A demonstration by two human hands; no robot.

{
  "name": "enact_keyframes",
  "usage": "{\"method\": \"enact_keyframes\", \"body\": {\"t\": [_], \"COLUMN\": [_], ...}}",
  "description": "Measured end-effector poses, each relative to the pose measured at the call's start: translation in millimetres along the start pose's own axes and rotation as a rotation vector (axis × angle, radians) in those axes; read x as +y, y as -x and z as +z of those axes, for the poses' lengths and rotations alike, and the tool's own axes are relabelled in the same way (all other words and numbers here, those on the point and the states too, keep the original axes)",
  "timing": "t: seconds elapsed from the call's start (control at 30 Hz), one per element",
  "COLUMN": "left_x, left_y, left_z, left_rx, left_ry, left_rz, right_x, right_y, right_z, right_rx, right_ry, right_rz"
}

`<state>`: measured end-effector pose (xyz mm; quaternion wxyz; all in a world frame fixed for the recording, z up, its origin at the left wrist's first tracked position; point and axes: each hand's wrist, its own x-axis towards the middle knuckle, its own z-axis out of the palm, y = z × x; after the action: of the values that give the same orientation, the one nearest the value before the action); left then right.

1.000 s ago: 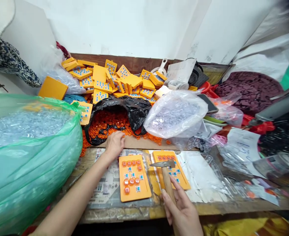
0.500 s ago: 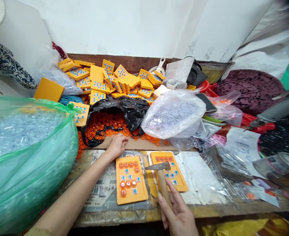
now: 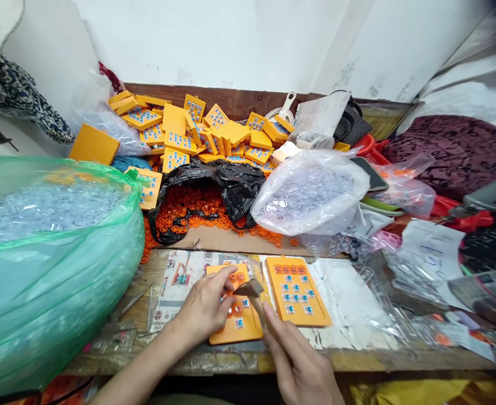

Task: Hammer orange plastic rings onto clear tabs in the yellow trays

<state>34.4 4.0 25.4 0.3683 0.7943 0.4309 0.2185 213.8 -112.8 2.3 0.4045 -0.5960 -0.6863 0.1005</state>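
My right hand [image 3: 304, 363] grips a hammer [image 3: 250, 288] by its wooden handle. The metal head is above the left yellow board [image 3: 235, 336], close to the fingertips of my left hand [image 3: 208, 301]. That hand is over the board's left side with bent fingers, and whatever is between them is hidden. Orange translucent caps [image 3: 236, 310] and blue-and-clear switches sit on this board, partly covered by the hand. Just to the right lies a second yellow board [image 3: 300, 312], with a row of orange caps along its top and bare switches below.
A black bag [image 3: 241, 183] spills loose orange caps [image 3: 201, 198] behind the boards. A large green bag [image 3: 83, 281] of clear pieces bulges at left; a white bag [image 3: 311, 194] stands at right. Yellow boards [image 3: 235, 134] are piled at the back. Clear plastic parts [image 3: 412, 278] lie at right.
My left hand has come from the edge of the loose caps back onto the left board. The hammer has moved left, its head now beside the left fingers.
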Motion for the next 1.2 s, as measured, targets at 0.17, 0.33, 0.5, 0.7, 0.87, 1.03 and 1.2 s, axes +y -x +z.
{"method": "enact_keyframes", "body": {"t": [0.17,0.33,0.5,0.7,0.87,1.03,1.2], "left_x": [-2.7,-0.6,-1.5,1.7,4.1,-1.6,-15.6], "left_y": [2.5,4.6,3.9,4.2,3.2,6.2,20.0], "left_z": [-0.4,-2.8,-1.8,-4.9,-5.9,-2.2,-5.6], "left_rx": [-0.015,-0.025,-0.030,-0.055,-0.076,-0.010,0.295], "left_ry": [0.093,0.113,0.108,0.065,0.048,0.079,0.077], "left_rz": [-0.012,-0.016,-0.025,-0.043,-0.059,-0.040,-0.013], "right_x": [-12.6,-19.1,-17.7,-15.9,-15.4,-15.5,16.7], "right_y": [-5.3,-8.9,-3.1,-3.5,-2.8,0.6,-8.4], "right_z": [0.5,-3.6,0.3,-5.5,-7.4,-1.5,-26.2], "right_rx": [-0.040,0.046,0.016,-0.047,-0.047,-0.131,0.195], "right_ry": [0.045,-0.057,-0.046,0.026,0.068,0.010,-0.006], "right_rz": [0.073,0.037,0.074,0.036,0.009,0.119,0.500]}}
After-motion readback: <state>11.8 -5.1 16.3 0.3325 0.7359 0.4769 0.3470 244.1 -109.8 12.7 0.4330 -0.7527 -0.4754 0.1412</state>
